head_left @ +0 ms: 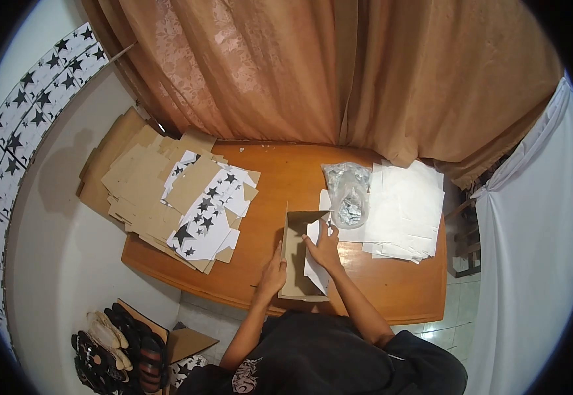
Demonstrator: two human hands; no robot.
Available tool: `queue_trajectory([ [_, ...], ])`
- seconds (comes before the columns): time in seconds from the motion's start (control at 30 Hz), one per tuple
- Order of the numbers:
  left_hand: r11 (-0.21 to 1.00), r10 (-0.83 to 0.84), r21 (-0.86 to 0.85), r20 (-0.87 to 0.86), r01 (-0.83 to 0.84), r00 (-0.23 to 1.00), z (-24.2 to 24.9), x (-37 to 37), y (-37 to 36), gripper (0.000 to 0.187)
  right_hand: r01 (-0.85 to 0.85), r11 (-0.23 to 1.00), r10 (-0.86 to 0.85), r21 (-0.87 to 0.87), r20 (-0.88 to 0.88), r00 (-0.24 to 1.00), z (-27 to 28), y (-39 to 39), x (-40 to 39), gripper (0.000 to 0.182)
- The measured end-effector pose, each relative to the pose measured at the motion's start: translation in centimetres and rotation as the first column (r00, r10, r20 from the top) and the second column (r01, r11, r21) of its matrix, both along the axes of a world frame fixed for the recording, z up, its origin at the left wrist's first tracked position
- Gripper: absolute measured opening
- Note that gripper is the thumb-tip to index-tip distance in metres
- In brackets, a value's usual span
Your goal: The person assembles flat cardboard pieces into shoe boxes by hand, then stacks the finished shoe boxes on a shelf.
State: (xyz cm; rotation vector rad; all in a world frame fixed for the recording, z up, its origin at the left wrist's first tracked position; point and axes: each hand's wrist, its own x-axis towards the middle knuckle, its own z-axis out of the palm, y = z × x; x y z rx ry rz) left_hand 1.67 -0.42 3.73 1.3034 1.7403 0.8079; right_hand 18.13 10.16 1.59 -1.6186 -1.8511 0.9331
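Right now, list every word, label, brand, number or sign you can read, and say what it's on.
No text can be read.
Shirt: pale print, possibly lettering, too small and blurred to read.
Cards: black stars, no words I can make out.
Bag: contents too blurred to tell.
Box: no lettering visible.

The box (pixel 293 273) is brown inside; the table (pixel 276 171), orange-brown; sheets (pixel 408 204), white; cards (pixel 206 241), white with black stars.

Open-topped brown cardboard box (pixel 293 270) near the front of the table (pixel 286 174); white sheet (pixel 314 268) along its right side
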Motion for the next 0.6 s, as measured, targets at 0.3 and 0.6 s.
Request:
queue_trajectory([
  [0.3,0.998,-0.059,-0.036,-0.131,0.055,0.99,-3.3,1.3,-0.1,0.076,-0.082,0.996,0.084,-0.022,0.116,0.99,1.1,1.7,0.5,0.118],
  [0.6,0.999,-0.033,-0.016,-0.113,0.031,0.993,-3.2,1.7,-0.4,0.087,-0.084,0.996,0.085,-0.013,0.157,0.984,-2.0,1.9,0.9,0.105],
])
